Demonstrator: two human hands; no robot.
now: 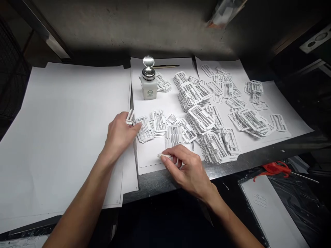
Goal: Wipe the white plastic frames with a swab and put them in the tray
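The person's left hand (120, 134) is over the edge of a white paper sheet (150, 156), and its fingers are bent. Between the thumb and the first finger it holds a forked white plastic part (130, 117), which stands up from the far side of the hand. The fingertips (139, 126) are just beside, maybe touching, a white plastic model frame (145, 129), but I cannot tell this exactly. The right hand (187, 168) is near the middle of the bench, and its thumb and fingers are pressed together in a pinch on a short white piece (164, 156). This piece lies at the left side of the hand, with its tip low over the paper. Just to the far side of this hand there is a white frame (174, 136), and to the right many frames (213, 148) lie in loose piles over the sheets. Far from the hands stands a white dispenser bottle (148, 88) with a silver metal top, and its round lid is open. Behind the bottle lies a thin dark tool (165, 66). To the left is a large paper sheet (62, 137), and at the near right lies a red cord (274, 168) on dark plastic.
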